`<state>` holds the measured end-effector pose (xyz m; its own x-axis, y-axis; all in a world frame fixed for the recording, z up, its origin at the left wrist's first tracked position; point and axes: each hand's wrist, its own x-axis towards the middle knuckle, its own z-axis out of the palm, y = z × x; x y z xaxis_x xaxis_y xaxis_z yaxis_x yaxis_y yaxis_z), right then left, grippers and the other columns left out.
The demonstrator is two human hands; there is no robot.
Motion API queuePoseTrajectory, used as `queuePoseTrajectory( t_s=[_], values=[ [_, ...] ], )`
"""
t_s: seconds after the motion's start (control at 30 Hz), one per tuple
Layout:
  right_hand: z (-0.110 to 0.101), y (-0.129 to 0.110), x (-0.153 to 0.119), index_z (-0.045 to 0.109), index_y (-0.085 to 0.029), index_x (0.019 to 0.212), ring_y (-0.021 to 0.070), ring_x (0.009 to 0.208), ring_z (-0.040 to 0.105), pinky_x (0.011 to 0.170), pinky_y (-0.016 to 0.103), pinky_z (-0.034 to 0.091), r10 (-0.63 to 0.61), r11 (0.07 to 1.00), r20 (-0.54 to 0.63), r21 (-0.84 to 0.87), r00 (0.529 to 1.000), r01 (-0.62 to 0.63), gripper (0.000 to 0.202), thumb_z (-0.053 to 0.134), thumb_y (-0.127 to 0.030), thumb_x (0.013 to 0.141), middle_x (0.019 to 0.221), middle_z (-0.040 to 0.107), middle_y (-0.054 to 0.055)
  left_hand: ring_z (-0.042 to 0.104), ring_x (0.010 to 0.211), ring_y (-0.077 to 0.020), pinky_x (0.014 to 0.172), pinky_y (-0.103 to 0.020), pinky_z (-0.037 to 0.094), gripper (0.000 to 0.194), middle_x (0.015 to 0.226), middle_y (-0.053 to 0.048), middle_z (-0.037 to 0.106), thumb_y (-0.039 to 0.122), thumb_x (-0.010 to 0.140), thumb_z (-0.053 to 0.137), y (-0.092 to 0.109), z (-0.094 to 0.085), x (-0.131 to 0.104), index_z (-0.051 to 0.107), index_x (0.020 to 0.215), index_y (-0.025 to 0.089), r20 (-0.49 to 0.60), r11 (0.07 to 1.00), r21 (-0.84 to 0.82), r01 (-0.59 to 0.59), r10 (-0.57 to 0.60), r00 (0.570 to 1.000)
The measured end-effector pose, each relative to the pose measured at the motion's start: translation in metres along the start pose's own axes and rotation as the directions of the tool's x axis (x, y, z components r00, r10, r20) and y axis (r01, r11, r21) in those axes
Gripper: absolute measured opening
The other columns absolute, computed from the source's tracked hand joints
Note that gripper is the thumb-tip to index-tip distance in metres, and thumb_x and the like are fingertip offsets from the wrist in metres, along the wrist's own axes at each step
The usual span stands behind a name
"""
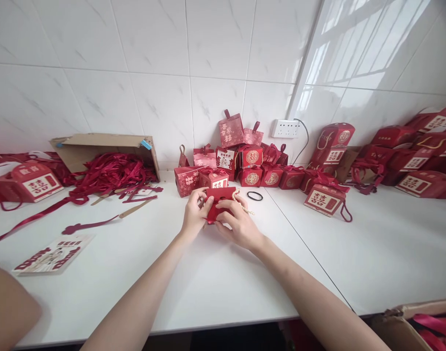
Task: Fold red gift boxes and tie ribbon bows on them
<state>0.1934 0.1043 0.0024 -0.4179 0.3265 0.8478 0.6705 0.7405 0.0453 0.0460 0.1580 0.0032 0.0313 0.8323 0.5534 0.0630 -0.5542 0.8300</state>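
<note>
Both hands are on a small red paper gift box (220, 193) near the middle of the white table. My left hand (195, 210) grips its left side, thumb in front and fingers behind. My right hand (239, 222) has its fingers bent against the front and right side of the box. A twisted cream cord (241, 199) hangs out by the right fingers. Bright red material shows between the hands; its exact shape is partly covered by the fingers. Behind the hands stands a red box with a white label (217, 179).
A tipped cardboard box (102, 141) spills red ribbons (116, 170) at the left. A printed card (54, 254) lies in front. Red boxes (250, 176) are stacked along the wall. A black ring (254, 196) and a lone red box (323, 199) are to the right.
</note>
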Motion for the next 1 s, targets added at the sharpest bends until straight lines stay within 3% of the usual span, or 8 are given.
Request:
queuePoseTrajectory(
  t_s=[0.13, 0.27, 0.43, 0.57, 0.77, 1.0],
  values=[
    [0.002, -0.001, -0.003, 0.056, -0.020, 0.081, 0.0168, 0.077, 0.057, 0.076, 0.036, 0.034, -0.022, 1.000, -0.020, 0.006, 1.000, 0.022, 0.008, 0.052, -0.017, 0.087, 0.084, 0.059, 0.005, 0.060, 0.099, -0.0196, 0.086, -0.034, 0.050, 0.017, 0.099, -0.007, 0.061, 0.033, 0.078, 0.057, 0.003, -0.004, 0.003, 0.046, 0.078, 0.021, -0.056, 0.999, 0.040, -0.034, 0.036, 0.998],
    [0.002, -0.001, -0.005, 0.053, -0.020, 0.077, 0.0163, 0.073, 0.054, 0.072, 0.035, 0.030, 0.065, 0.997, 0.038, 0.032, 0.997, -0.066, 0.008, 0.051, -0.017, 0.084, 0.083, 0.055, 0.004, 0.058, 0.103, -0.0194, 0.092, -0.036, 0.047, 0.016, 0.103, -0.006, 0.060, 0.025, 0.081, 0.051, 0.007, -0.007, 0.005, 0.055, 0.096, 0.022, 0.014, 0.985, 0.157, -0.073, 0.072, 0.997],
    [-0.001, -0.005, -0.002, 0.043, -0.021, 0.074, 0.0180, 0.073, 0.051, 0.072, 0.036, 0.034, 0.077, 0.990, 0.045, 0.114, 0.996, -0.081, 0.008, 0.048, -0.016, 0.076, 0.077, 0.053, 0.003, 0.053, 0.108, -0.0207, 0.096, -0.037, 0.043, 0.017, 0.103, -0.006, 0.054, 0.021, 0.081, 0.045, 0.011, -0.006, 0.002, 0.061, 0.075, 0.022, 0.074, 0.963, 0.252, -0.095, 0.079, 0.994],
    [-0.003, -0.009, 0.002, 0.043, -0.022, 0.073, 0.0186, 0.073, 0.051, 0.073, 0.037, 0.036, 0.064, 0.986, 0.056, 0.147, 0.996, -0.072, 0.006, 0.047, -0.018, 0.075, 0.076, 0.054, 0.004, 0.052, 0.106, -0.0222, 0.091, -0.034, 0.045, 0.008, 0.100, -0.006, 0.052, 0.028, 0.076, 0.058, 0.013, -0.004, -0.001, 0.055, 0.072, 0.022, 0.071, 0.965, 0.235, -0.116, 0.102, 0.992],
    [-0.003, -0.015, 0.004, 0.050, -0.019, 0.070, 0.0148, 0.064, 0.050, 0.065, 0.033, 0.036, -0.089, 0.994, 0.039, 0.072, 0.995, 0.086, 0.014, 0.047, -0.015, 0.083, 0.073, 0.058, 0.004, 0.052, 0.101, -0.0217, 0.092, -0.036, 0.044, 0.013, 0.096, -0.005, 0.052, 0.027, 0.071, 0.063, 0.013, -0.003, 0.000, 0.054, 0.079, 0.022, 0.069, 0.959, 0.255, -0.125, 0.111, 0.991],
    [0.002, -0.021, 0.004, 0.052, -0.019, 0.059, 0.0121, 0.050, 0.034, 0.057, 0.030, 0.037, -0.237, 0.971, 0.098, 0.023, 0.967, 0.236, 0.025, 0.047, -0.013, 0.083, 0.067, 0.057, 0.003, 0.052, 0.102, -0.0217, 0.095, -0.037, 0.042, 0.015, 0.099, -0.005, 0.052, 0.024, 0.068, 0.063, 0.014, -0.001, 0.000, 0.052, 0.078, 0.021, 0.050, 0.967, 0.241, -0.076, 0.065, 0.997]
  ],
)
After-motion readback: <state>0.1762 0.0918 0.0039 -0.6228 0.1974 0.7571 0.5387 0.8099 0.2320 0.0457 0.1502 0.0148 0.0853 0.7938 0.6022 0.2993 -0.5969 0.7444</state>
